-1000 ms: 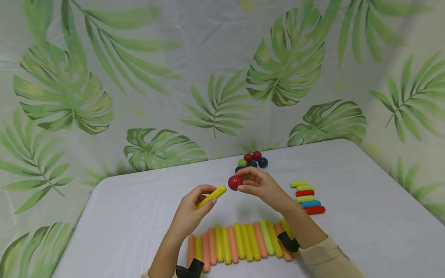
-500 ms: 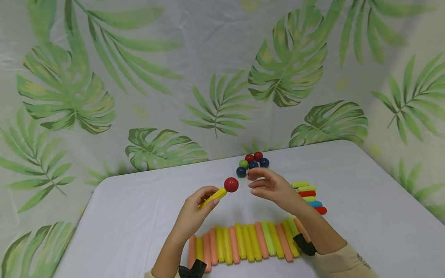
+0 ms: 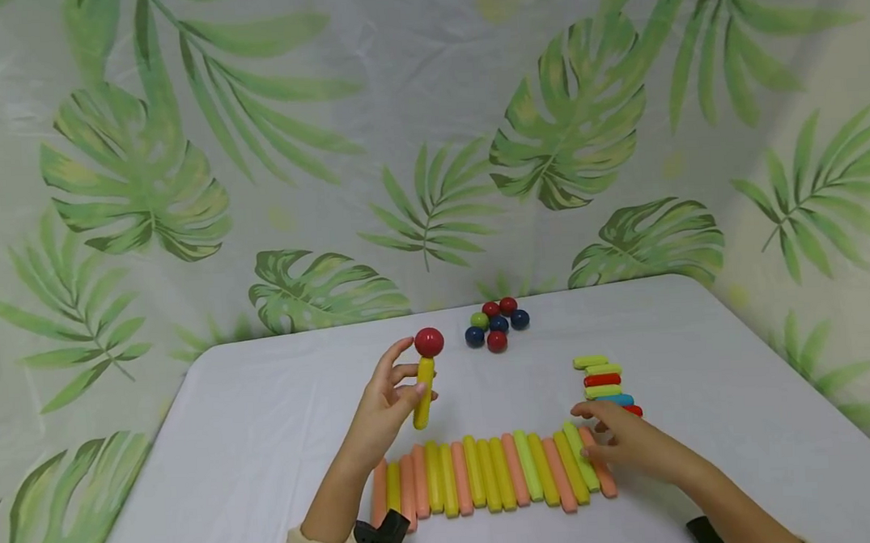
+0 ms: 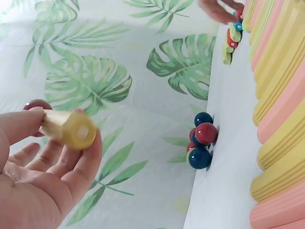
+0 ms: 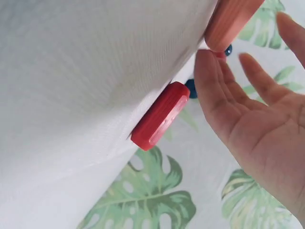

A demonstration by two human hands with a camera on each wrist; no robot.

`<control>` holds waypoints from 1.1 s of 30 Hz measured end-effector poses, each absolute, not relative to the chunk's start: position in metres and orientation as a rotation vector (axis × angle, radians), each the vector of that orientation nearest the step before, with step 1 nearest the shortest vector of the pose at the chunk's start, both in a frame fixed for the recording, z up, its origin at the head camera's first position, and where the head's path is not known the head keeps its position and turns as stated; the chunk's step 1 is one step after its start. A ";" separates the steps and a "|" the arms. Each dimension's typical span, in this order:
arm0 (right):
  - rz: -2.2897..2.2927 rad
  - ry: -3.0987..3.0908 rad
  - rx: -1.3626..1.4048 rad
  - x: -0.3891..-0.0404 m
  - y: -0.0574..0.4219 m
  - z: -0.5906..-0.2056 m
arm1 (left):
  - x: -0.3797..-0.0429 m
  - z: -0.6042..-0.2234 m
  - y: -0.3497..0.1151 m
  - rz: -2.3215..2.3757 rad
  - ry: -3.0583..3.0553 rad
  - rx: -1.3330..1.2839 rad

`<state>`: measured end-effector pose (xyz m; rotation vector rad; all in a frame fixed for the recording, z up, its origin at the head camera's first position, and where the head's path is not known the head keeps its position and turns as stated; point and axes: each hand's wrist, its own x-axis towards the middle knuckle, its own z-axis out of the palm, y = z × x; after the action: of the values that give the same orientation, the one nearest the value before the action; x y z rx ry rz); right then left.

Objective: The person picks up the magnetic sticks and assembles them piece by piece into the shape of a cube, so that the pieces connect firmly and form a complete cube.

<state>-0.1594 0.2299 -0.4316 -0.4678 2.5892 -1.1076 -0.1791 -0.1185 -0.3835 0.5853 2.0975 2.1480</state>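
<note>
Left grip [image 3: 381, 407] pinches a yellow stick [image 3: 426, 374] in the middle of the frame, and a red ball [image 3: 429, 342] sits on its top end. Half a second ago the stick leaned to the right; now it stands nearly straight up. Right grip [image 3: 624, 435] has moved down from near the balls [image 3: 499, 324] to the right end of the long row [image 3: 504, 473]. Its fingers are loose and hold nothing; I cannot tell if they touch the row. So the stick and ball seem to stick together as one piece, and the left grip carries both alone.

Flat sides run along the yellow stick, with a pale round spot on one end. All the balls look smooth, hard and shiny. Pink, yellow and green sticks make the row, some with thin grooves. A red short stick [image 5: 161, 116] has flat, glossy sides. White cloth seems to cover the surface [image 3: 267, 441].
</note>
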 end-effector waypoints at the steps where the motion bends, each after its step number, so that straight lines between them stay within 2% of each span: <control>1: -1.077 2.580 -0.458 -0.158 0.231 -0.434 | -0.179 -0.384 -0.118 2.170 2.051 0.597; 12: -0.765 2.652 -0.167 -0.152 0.220 -0.435 | -0.179 -0.387 -0.118 2.263 1.859 0.604; 15: -0.783 2.732 -0.170 -0.153 0.217 -0.428 | -0.179 -0.386 -0.118 2.308 1.787 0.600; 25: -1.290 2.768 -0.756 -0.175 0.194 -0.394 | -0.177 -0.385 -0.117 2.406 1.561 0.523; 33: -1.763 2.454 -0.856 -0.183 0.154 -0.384 | -0.176 -0.389 -0.109 2.396 1.630 0.370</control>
<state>-0.1830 0.1540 -0.3843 -0.8562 2.4538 -1.7631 -0.1758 -0.1094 -0.3892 0.3704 1.6299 2.3960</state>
